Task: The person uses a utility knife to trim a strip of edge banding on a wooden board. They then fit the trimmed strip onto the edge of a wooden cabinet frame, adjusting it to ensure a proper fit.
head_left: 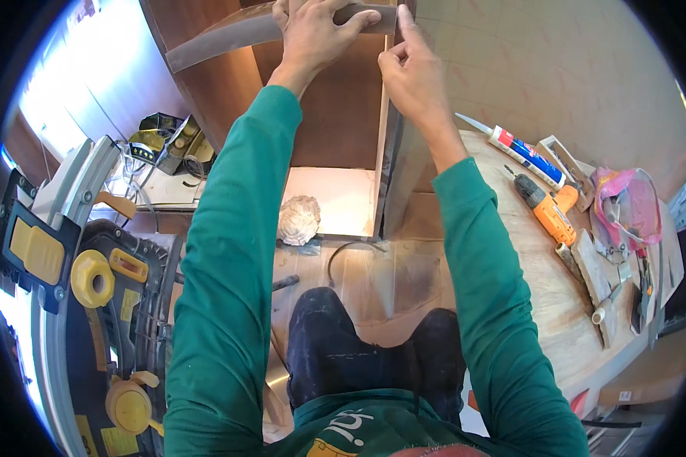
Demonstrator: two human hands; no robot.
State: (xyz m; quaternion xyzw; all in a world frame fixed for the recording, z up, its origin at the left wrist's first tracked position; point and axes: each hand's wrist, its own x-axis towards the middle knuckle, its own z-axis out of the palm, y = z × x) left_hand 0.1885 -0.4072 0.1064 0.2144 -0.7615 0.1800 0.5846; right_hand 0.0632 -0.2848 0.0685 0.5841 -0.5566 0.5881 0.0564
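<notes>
A grey-brown edging strip (pixel 225 43) lies across the top edge of an open brown wooden cabinet (pixel 331 126); its left end bends down and hangs off the edge. My left hand (pixel 312 34) is closed over the strip, its thumb lying along the strip toward the right. At the strip's right end, by the cabinet corner, my right hand (pixel 418 76) touches with its index finger stretched out. Its other fingers are partly curled, and I see nothing held in them.
On the right, a wooden worktop (pixel 503 244) bears an orange drill (pixel 545 207), a sealant tube (pixel 527 156), a pink bag (pixel 627 206) and tools. A yellow-and-black saw stand (pixel 95 278) is at my left. A crumpled pale bundle (pixel 300 219) sits by the cabinet's bottom.
</notes>
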